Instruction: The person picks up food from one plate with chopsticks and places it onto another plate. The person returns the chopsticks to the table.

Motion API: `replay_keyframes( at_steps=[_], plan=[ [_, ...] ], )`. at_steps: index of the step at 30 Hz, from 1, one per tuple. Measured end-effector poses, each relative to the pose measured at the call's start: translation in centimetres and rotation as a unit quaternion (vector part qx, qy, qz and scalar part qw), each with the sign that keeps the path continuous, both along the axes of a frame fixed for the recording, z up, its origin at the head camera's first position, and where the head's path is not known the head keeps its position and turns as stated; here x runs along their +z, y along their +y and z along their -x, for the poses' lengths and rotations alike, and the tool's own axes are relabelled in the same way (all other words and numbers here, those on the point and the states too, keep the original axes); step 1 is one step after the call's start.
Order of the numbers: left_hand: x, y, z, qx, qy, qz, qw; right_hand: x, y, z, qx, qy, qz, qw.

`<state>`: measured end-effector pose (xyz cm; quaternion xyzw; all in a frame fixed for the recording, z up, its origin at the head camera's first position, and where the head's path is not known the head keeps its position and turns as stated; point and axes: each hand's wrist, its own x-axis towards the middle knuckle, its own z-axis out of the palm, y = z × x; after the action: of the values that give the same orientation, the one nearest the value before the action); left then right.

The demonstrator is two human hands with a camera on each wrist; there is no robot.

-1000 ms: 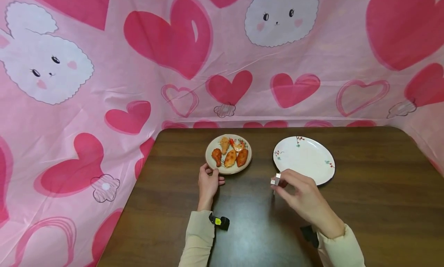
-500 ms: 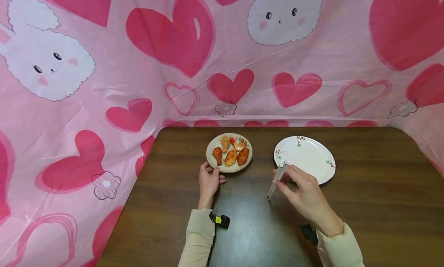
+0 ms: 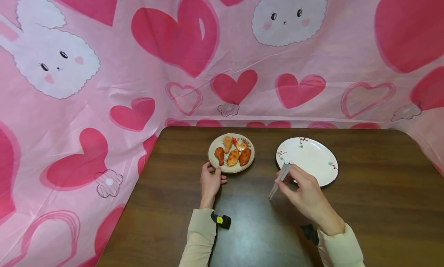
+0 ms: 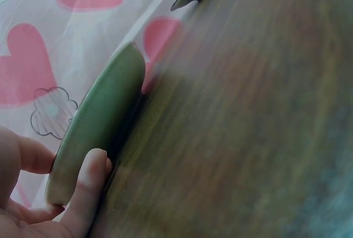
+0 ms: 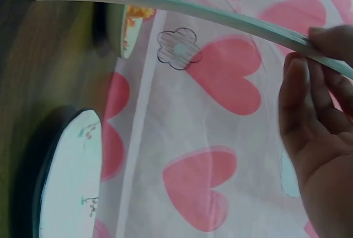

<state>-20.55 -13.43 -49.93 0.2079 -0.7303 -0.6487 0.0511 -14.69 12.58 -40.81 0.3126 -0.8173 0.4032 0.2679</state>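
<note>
My left hand (image 3: pixel 210 181) holds the near edge of a small round plate (image 3: pixel 227 169), thumb at the rim and fingers against the side. On that plate lie a drumstick (image 3: pixel 219 155), another fried piece (image 3: pixel 227 143), a shrimp (image 3: pixel 241 144) and two browned wing-like pieces (image 3: pixel 233 157). Between thumb and fingers, my right hand (image 3: pixel 308 195) pinches a pair of silver chopsticks (image 3: pixel 283 172). They slant, tips down and to the left, close together; the right wrist view shows the chopsticks (image 5: pixel 165 4) side by side. Whether the tips touch the table cannot be told.
A white oval plate (image 3: pixel 306 163) with a dark rim and small floral sprigs stands behind my right hand, with no food on it. Both plates rest on a dark wooden table (image 3: pixel 166 220). Pink cloth (image 3: pixel 263 59) with hearts and rabbits hangs behind and to the left.
The chopsticks have tilted in my right hand: their upper ends rose and came together, and their length now shows. My left hand has stayed at the round plate.
</note>
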Motion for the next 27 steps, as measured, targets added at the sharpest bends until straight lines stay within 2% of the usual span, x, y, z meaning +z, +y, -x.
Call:
replay_keyframes(
  at_steps=[5, 9, 14, 18, 22, 27],
  plan=[
    [0.1, 0.0, 0.1, -0.004, -0.007, -0.016, 0.9998, 0.5, 0.0, -0.1, -0.042, -0.036, -0.055, 0.997],
    [0.4, 0.0, 0.1, -0.002, -0.004, -0.033, 0.9994, 1.0, -0.3, 0.1, -0.055, -0.069, -0.083, 0.993],
    [0.5, 0.1, 0.1, 0.000, 0.004, -0.032, 0.9995, 1.5, -0.8, 0.4, -0.071, -0.072, -0.095, 0.990],
    [0.3, 0.1, 0.2, 0.001, 0.005, -0.026, 0.9996, 1.9, -1.1, 0.5, -0.100, -0.090, -0.122, 0.983],
    [0.3, 0.1, 0.2, 0.003, 0.000, -0.018, 0.9998, 2.5, -1.2, 0.5, -0.122, -0.148, -0.153, 0.970],
    [0.3, 0.1, 0.2, 0.005, -0.003, -0.012, 0.9999, 2.8, -1.5, 0.5, -0.116, -0.236, -0.145, 0.954]
  ],
)
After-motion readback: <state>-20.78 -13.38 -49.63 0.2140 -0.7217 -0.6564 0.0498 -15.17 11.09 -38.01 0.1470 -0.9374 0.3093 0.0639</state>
